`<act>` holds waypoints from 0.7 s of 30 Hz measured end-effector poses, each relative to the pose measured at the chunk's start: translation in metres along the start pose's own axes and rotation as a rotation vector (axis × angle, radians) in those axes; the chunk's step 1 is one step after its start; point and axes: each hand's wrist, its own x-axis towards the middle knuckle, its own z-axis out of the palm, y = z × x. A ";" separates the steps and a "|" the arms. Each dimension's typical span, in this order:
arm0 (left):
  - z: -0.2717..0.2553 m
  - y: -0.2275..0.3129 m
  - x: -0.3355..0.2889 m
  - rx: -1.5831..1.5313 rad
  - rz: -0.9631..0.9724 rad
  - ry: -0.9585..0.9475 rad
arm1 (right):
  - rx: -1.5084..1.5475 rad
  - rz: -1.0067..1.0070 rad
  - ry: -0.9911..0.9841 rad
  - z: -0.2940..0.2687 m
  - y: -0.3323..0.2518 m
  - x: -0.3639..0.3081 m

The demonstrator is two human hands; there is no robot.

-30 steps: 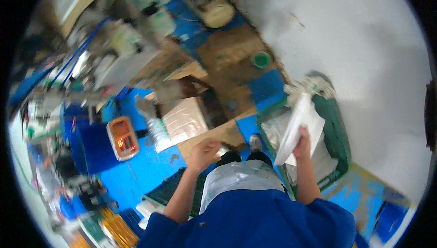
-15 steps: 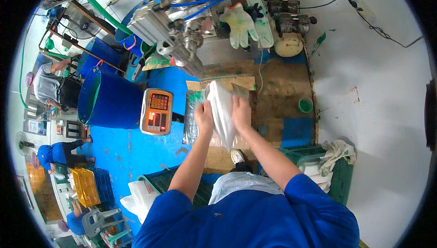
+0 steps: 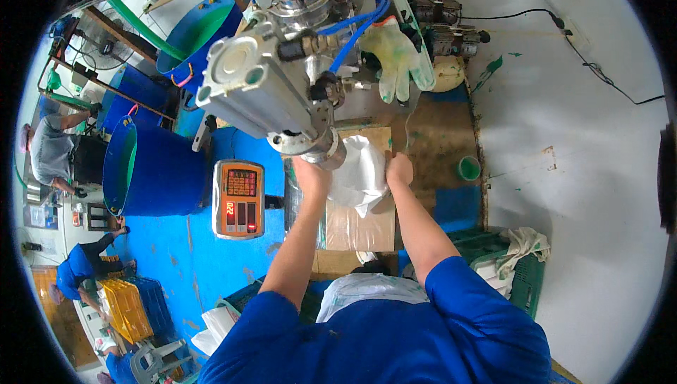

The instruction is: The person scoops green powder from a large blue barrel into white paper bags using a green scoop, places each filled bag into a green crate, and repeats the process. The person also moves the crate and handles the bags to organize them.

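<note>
A white plastic bag [image 3: 358,179] is spread between my two hands, its upper part right beside the metal nozzle [image 3: 326,153] of a filling machine. My right hand [image 3: 400,170] is closed on the bag's right side. At the left side, my left hand [image 3: 312,174] grips the bag, its fingers partly hidden behind the nozzle. Below the bag lies a plastic-covered board [image 3: 356,230] on the scale's platform. The scale's orange display unit [image 3: 238,199] stands left of my left forearm, with its digits lit.
A large blue bucket [image 3: 154,169] with green contents stands at left. A stained glove [image 3: 396,59] hangs near the machine's metal cylinder [image 3: 254,84]. A small green cup [image 3: 469,168] sits at right. Green crates [image 3: 529,282] flank me. Several people work at far left.
Both hands have carried the bag up to the nozzle. The bag, narrow and folded before, is now spread wider. My view has shifted, so the machine looks closer.
</note>
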 end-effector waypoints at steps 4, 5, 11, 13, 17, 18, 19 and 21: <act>0.022 0.024 -0.035 0.249 0.154 -0.613 | 0.095 -0.246 0.138 -0.011 -0.001 -0.025; 0.032 0.020 -0.040 0.317 0.140 -0.684 | 0.200 -0.313 0.125 -0.012 -0.002 -0.034; 0.053 -0.002 -0.035 0.661 0.575 -0.736 | 0.280 -0.514 0.028 -0.013 -0.006 -0.058; 0.030 0.008 -0.037 0.373 0.422 -0.843 | 0.305 -0.492 0.008 -0.015 -0.003 -0.056; -0.056 0.027 -0.076 -0.149 0.077 -0.751 | 0.531 -0.463 -0.173 -0.023 0.009 -0.053; -0.078 0.026 -0.086 -0.224 0.039 -0.720 | 0.585 -0.382 -0.267 -0.025 0.011 -0.052; -0.099 0.022 -0.100 -0.080 0.115 -0.698 | 0.668 -0.342 -0.371 -0.028 0.013 -0.053; -0.130 0.013 -0.123 0.202 0.247 -0.655 | 0.741 -0.170 -0.486 -0.031 0.015 -0.053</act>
